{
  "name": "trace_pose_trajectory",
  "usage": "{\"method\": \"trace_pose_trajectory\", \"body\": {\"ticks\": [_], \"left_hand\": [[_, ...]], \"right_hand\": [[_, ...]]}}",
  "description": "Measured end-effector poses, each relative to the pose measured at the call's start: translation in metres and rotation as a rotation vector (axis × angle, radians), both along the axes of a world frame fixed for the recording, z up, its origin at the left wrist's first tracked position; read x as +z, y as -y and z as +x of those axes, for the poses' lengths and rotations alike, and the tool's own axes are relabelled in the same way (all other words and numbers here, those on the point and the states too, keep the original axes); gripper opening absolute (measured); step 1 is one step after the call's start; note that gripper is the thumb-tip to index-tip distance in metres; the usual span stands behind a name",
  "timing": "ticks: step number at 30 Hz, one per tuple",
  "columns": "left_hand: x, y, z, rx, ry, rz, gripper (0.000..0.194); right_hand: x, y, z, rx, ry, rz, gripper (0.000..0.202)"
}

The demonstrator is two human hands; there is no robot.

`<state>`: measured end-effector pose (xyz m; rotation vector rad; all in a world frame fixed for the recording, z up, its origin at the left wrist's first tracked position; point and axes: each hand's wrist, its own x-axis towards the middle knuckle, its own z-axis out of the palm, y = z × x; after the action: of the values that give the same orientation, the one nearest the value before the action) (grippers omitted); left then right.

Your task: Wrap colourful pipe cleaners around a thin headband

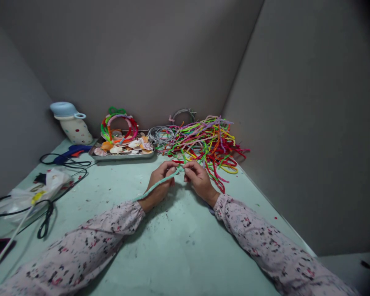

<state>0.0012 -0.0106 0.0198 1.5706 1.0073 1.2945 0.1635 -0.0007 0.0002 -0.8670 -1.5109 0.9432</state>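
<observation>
the metal tray (123, 157) of shells is the landmark i steer my eye by. nearest to me, on the near side of the tray, two flowered sleeves (89, 240) reach in over the pale green table (179, 255). the left hand (162, 181) is nearer than the tray's right end, thumb and fingers closed on a pale green fuzzy strand (156, 186). the right hand (200, 181) is nearer than the tray and farther right, its fingertips pinched on the same strand's far end. so the strand lies between the two sets of fingertips, and from there i see it run back across the left hand and wrist to the cuff. a bit of red shows just beyond the left fingertips; i cannot tell whether it is held.

left of the tray and nearer, i have a crumpled plastic bag (57, 181) and black cable (46, 220). touching the tray's right end or just beside it is a coil of grey wire (162, 135), and right of that a tangled heap of coloured strands (203, 142). fuzzy hoops (133, 123) stand on the shells in the tray. left of the tray and a little beyond, a tilted bottle (77, 130) leans by the grey wall (157, 61).
</observation>
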Motion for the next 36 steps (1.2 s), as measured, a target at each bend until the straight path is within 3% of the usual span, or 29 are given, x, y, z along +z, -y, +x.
{"method": "trace_pose_trajectory", "body": {"ticks": [6,22,36], "left_hand": [[-0.002,-0.008,0.000,-0.067,0.039,-0.169,0.032],[-0.001,-0.014,0.001,-0.105,-0.011,-0.336,0.035],[0.000,-0.016,0.000,-0.142,-0.035,-0.278,0.036]], "right_hand": [[0.000,0.001,0.002,0.021,0.052,0.055,0.010],[0.000,0.002,0.002,0.009,0.117,0.106,0.009],[0.000,0.002,0.002,-0.017,0.123,0.072,0.011]]}}
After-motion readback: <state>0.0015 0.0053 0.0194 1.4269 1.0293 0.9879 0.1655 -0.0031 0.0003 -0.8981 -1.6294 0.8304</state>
